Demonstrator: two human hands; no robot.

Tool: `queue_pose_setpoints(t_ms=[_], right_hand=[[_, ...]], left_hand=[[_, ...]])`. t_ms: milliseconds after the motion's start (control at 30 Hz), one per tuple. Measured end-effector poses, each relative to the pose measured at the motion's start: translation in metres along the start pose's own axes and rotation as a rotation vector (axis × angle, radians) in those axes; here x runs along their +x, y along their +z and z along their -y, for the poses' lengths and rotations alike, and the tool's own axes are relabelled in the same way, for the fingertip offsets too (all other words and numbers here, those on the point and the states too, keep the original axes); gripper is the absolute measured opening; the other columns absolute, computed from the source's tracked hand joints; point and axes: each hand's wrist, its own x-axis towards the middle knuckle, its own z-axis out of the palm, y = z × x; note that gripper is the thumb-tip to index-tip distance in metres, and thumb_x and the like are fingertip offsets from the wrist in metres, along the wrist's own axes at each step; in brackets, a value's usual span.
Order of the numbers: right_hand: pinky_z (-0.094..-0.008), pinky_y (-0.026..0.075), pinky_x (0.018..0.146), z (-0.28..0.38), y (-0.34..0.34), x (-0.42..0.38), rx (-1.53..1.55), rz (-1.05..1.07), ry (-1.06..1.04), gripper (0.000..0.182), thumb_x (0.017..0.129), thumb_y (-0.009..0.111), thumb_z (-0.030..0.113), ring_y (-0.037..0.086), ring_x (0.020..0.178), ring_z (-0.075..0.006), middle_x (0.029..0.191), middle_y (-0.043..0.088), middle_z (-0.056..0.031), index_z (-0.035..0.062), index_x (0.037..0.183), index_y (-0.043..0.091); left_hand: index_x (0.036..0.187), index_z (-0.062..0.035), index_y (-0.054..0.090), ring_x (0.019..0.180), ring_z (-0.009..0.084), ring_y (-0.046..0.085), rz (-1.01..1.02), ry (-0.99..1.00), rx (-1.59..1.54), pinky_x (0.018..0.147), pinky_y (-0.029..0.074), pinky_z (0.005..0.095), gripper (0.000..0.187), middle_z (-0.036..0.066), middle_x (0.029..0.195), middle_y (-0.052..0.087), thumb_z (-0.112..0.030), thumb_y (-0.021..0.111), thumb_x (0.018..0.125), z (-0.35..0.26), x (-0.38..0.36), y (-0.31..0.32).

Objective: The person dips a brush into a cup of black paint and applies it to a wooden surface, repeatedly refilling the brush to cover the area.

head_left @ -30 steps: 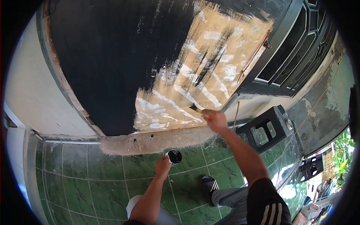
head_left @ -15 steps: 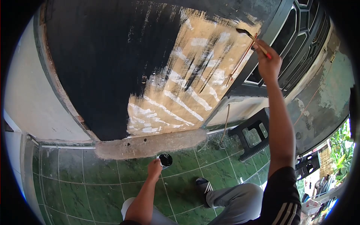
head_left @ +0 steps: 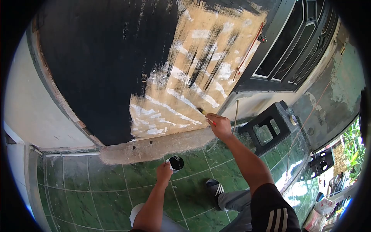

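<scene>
My right hand (head_left: 219, 124) is closed round a paintbrush (head_left: 208, 116) with a red-tipped handle. Its dark bristles overlap the lower part of a wooden door (head_left: 177, 125), over bare tan wood with white filler patches. Black paint covers the door's left side, and streaky black strokes run through the middle of the bare area. Low over the floor, my left hand (head_left: 164, 170) grips a small white cup of black paint (head_left: 177, 162) by its side, the opening facing up.
A black plastic stool (head_left: 266, 129) with a tape roll (head_left: 293, 120) on it stands at the right. A red cord (head_left: 249, 50) hangs along the door's right edge by a dark-framed window (head_left: 297, 46). Green tiles (head_left: 108, 179) cover the floor below a rough concrete sill (head_left: 162, 150).
My right hand has come down with the paintbrush from the door's upper right to its lower part. My left hand and the cup have shifted slightly right in view.
</scene>
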Motion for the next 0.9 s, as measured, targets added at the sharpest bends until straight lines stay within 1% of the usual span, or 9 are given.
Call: queue_pose_setpoints(t_ms=[67, 167, 267, 367, 400, 533, 633, 767, 900], right_hand=[[-0.0386, 0.06, 0.086, 0.0, -0.024, -0.008, 0.011, 0.111, 0.013, 0.021, 0.09, 0.078, 0.015, 0.075, 0.097, -0.0306, 0.115, 0.077, -0.0087, 0.0094, 0.111, 0.078], [-0.0394, 0.061, 0.083, 0.013, -0.073, -0.007, 0.08, 0.064, -0.004, 0.025, 0.087, 0.08, 0.011, 0.075, 0.096, -0.0308, 0.113, 0.077, -0.009, 0.0128, 0.112, 0.078], [-0.037, 0.06, 0.083, 0.04, -0.127, -0.001, 0.13, -0.033, 0.013, 0.029, 0.088, 0.081, 0.007, 0.077, 0.096, -0.0276, 0.112, 0.077, -0.0144, 0.0083, 0.116, 0.077], [-0.0323, 0.059, 0.08, 0.065, -0.166, -0.007, 0.281, -0.136, 0.238, 0.024, 0.092, 0.079, 0.006, 0.075, 0.092, -0.0204, 0.107, 0.078, -0.0139, 0.0021, 0.116, 0.076], [-0.027, 0.054, 0.073, 0.082, -0.179, -0.008, 0.509, -0.134, 0.446, 0.025, 0.095, 0.078, 0.009, 0.07, 0.083, -0.0136, 0.099, 0.076, -0.0089, -0.0031, 0.117, 0.074], [-0.0237, 0.044, 0.064, 0.094, -0.183, -0.022, 0.891, -0.33, 0.728, 0.03, 0.096, 0.076, 0.011, 0.061, 0.07, -0.0107, 0.091, 0.07, -0.0039, -0.003, 0.122, 0.069], [-0.0238, 0.05, 0.072, 0.088, -0.177, -0.029, 1.063, -0.29, 0.819, 0.029, 0.098, 0.075, 0.013, 0.059, 0.073, -0.0114, 0.097, 0.068, -0.0029, -0.0015, 0.121, 0.067], [-0.0243, 0.05, 0.072, 0.081, -0.169, -0.032, 1.137, -0.237, 0.875, 0.024, 0.097, 0.076, 0.015, 0.059, 0.073, -0.0113, 0.096, 0.067, -0.0014, 0.0026, 0.116, 0.068], [-0.0254, 0.045, 0.07, 0.082, -0.162, -0.034, 1.133, -0.191, 0.893, 0.03, 0.095, 0.079, 0.019, 0.062, 0.077, -0.0118, 0.096, 0.069, -0.0022, 0.0022, 0.117, 0.068]], left_hand=[[0.103, 0.0042, 0.071, 0.072, 0.0161, 0.066, 0.003, -0.022, 0.046, 0.067, 0.059, 0.033, 0.034, 0.009, 0.084, 0.068, -0.027, 0.057, 0.107, -0.005, 0.0, -0.001], [0.098, 0.0024, 0.072, 0.062, 0.0159, 0.064, -0.03, 0.013, 0.005, 0.058, 0.051, 0.0327, 0.034, 0.008, 0.077, 0.068, -0.028, 0.057, 0.105, 0.002, 0.009, 0.0], [0.099, 0.0023, 0.072, 0.062, 0.016, 0.065, -0.039, -0.006, -0.08, 0.058, 0.051, 0.0325, 0.034, 0.008, 0.077, 0.068, -0.028, 0.058, 0.104, 0.003, 0.013, 0.001], [0.102, 0.0025, 0.072, 0.064, 0.0156, 0.065, -0.018, -0.008, -0.057, 0.058, 0.052, 0.0318, 0.034, 0.008, 0.079, 0.068, -0.028, 0.057, 0.105, -0.001, 0.015, 0.003], [0.102, 0.002, 0.071, 0.066, 0.0151, 0.065, -0.004, -0.01, -0.063, 0.061, 0.054, 0.0316, 0.033, 0.007, 0.08, 0.068, -0.028, 0.058, 0.105, -0.003, 0.014, 0.003], [0.101, 0.0007, 0.069, 0.069, 0.0131, 0.064, 0.043, 0.015, -0.052, 0.065, 0.057, 0.0306, 0.031, 0.006, 0.081, 0.066, -0.027, 0.058, 0.107, -0.004, 0.016, 0.008], [0.099, 0.0002, 0.069, 0.068, 0.0122, 0.063, 0.064, 0.047, -0.037, 0.064, 0.057, 0.0298, 0.032, 0.005, 0.079, 0.065, -0.029, 0.057, 0.108, -0.002, 0.018, 0.005], [0.101, 0.0001, 0.068, 0.07, 0.0115, 0.063, 0.086, 0.103, -0.001, 0.067, 0.057, 0.0293, 0.034, 0.004, 0.082, 0.065, -0.031, 0.057, 0.108, -0.008, 0.012, 0.004], [0.106, 0.0017, 0.069, 0.073, 0.0116, 0.064, 0.114, 0.172, -0.039, 0.069, 0.057, 0.0296, 0.035, 0.005, 0.083, 0.066, -0.031, 0.057, 0.108, -0.021, -0.004, 0.001]])
